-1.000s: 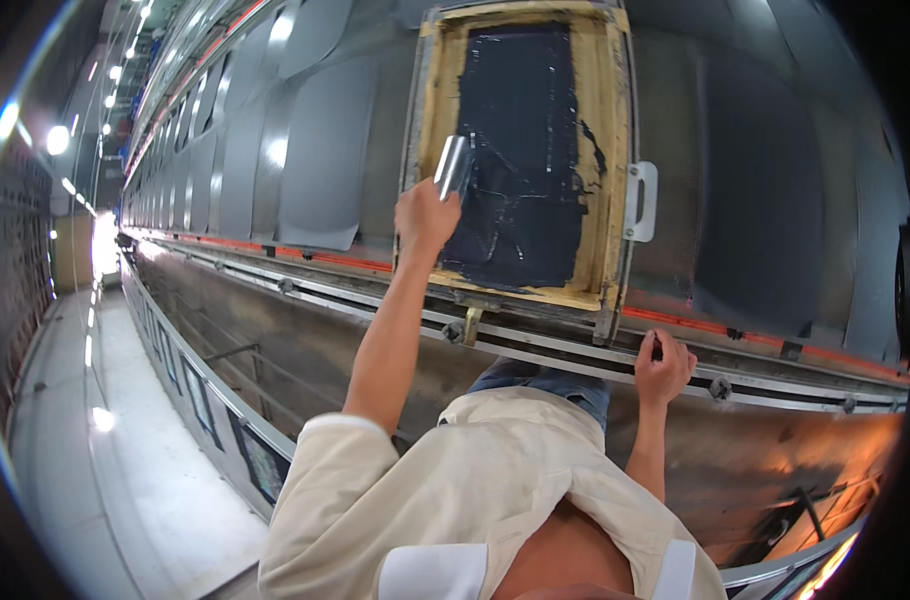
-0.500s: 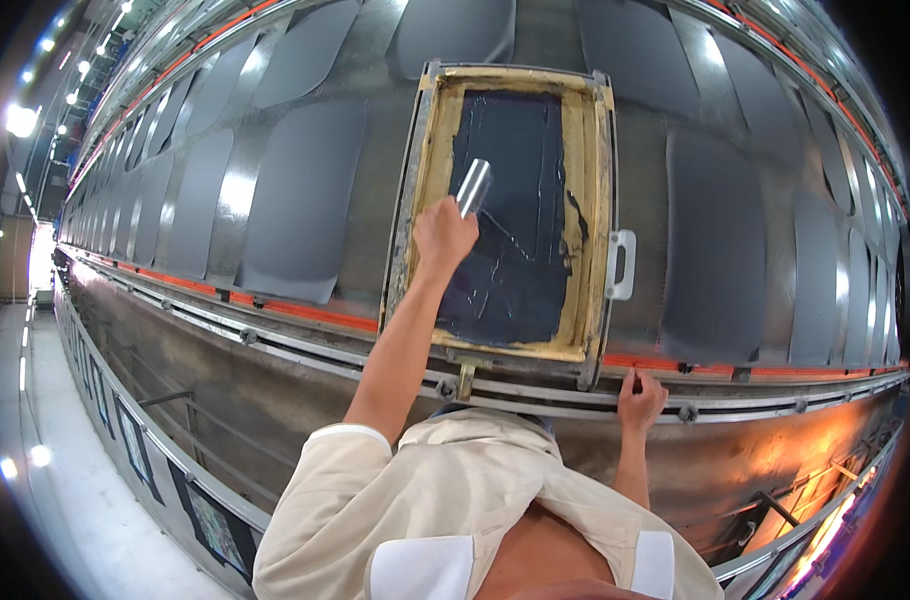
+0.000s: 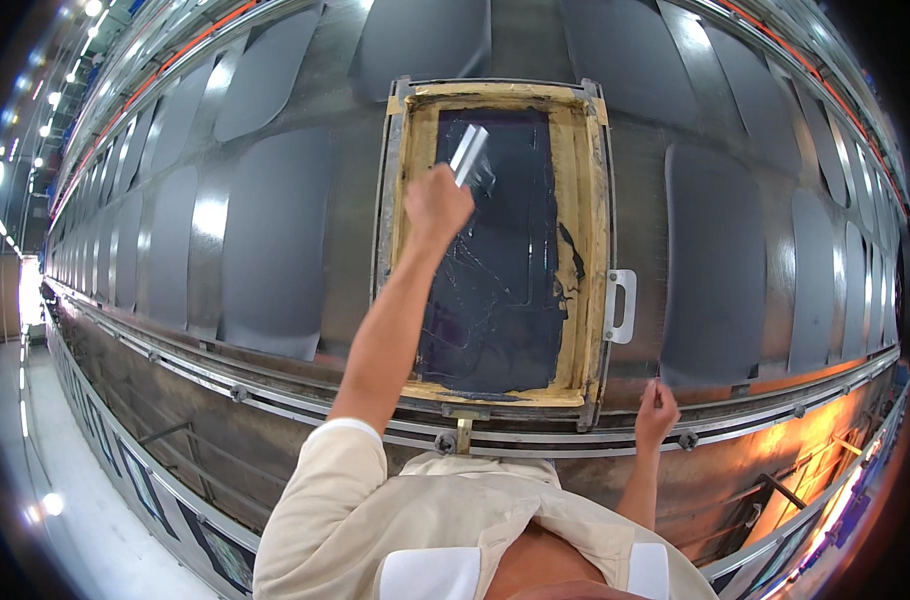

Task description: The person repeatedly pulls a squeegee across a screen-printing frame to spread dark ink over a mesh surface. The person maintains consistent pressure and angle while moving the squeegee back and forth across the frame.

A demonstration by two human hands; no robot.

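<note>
My left hand (image 3: 438, 207) grips a shiny metal bar-like tool (image 3: 470, 152), closed around its near end; the exact kind is not plain. The tool tilts over the left far part of a dark screen (image 3: 490, 335) covered in glossy, streaked ink. Around the screen runs a rectangular printing frame (image 3: 593, 230), edged with yellowish tape and stained dark at its right inner side. To the right of the frame's near corner, my right hand (image 3: 658, 412) is closed, its thumb and fingertips together beside the table edge. Whatever those fingertips may pinch is too small to make out.
A white handle (image 3: 630, 300) juts from the frame's right side. Several dark grey panels (image 3: 715, 265) lie in rows on the long table. Metal rails (image 3: 325, 425) run along its near edge. Orange light glows beneath at the right, and a pale walkway (image 3: 105, 540) lies at the left.
My left hand has moved the metal tool farther away over the screen. My right hand has also moved a little farther and to the right. The whole view has shifted slightly.
</note>
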